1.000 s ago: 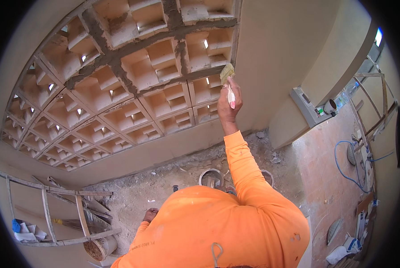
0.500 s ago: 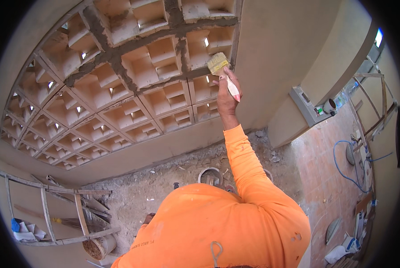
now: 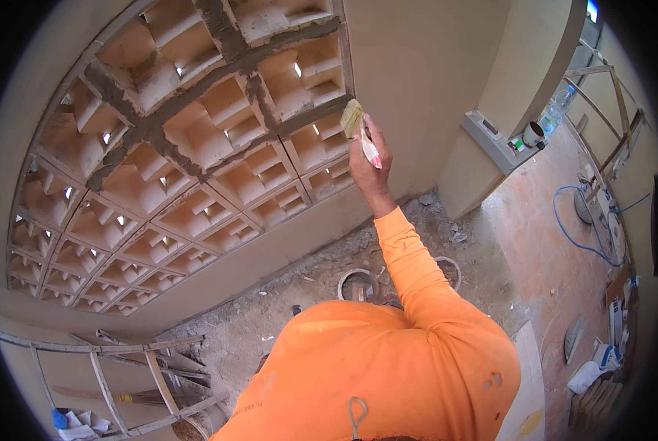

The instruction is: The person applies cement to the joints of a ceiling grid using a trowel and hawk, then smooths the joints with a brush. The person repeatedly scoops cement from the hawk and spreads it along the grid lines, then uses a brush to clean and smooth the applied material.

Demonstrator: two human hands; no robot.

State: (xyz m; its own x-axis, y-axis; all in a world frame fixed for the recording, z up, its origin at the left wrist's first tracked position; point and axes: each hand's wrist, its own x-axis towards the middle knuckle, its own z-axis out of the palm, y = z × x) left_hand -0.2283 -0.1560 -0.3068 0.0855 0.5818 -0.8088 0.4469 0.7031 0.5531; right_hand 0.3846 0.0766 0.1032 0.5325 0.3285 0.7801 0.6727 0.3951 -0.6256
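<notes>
My right hand is raised on an orange-sleeved arm and is shut on a paintbrush with pale bristles and a white handle tipped pink. The bristles touch a grey mortar joint of the screen wall of hollow tan blocks, near its right edge beside the plain plastered wall. Several joints in the upper part are dark grey and rough. My left hand is hidden from view below my orange shirt.
Far below lies rubble-strewn ground with two round buckets. A wooden scaffold frame and a broom are at lower left. At right are a blue hose, a ledge with a dark cup and another wooden frame.
My right hand has swept the brush a little up and to the left along the joint, then slightly back down. Nothing else has moved.
</notes>
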